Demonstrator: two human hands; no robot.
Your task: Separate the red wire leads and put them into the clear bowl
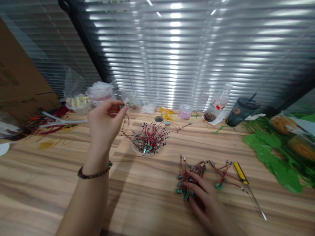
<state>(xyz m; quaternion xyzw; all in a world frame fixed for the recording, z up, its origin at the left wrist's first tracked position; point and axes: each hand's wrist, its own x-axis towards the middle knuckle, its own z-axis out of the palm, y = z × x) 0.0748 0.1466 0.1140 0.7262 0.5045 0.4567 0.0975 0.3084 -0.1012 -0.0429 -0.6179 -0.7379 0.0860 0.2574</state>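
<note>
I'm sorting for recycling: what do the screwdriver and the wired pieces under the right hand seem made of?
Screwdriver: probably smooth plastic handle, yellow and black; shiny silvery shaft, likely metal. Wired pieces: red and black colouring suggests plastic-coated wire; finish unclear.

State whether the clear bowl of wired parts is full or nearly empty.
Full: wired parts heap up past the rim of the clear bowl.
</note>
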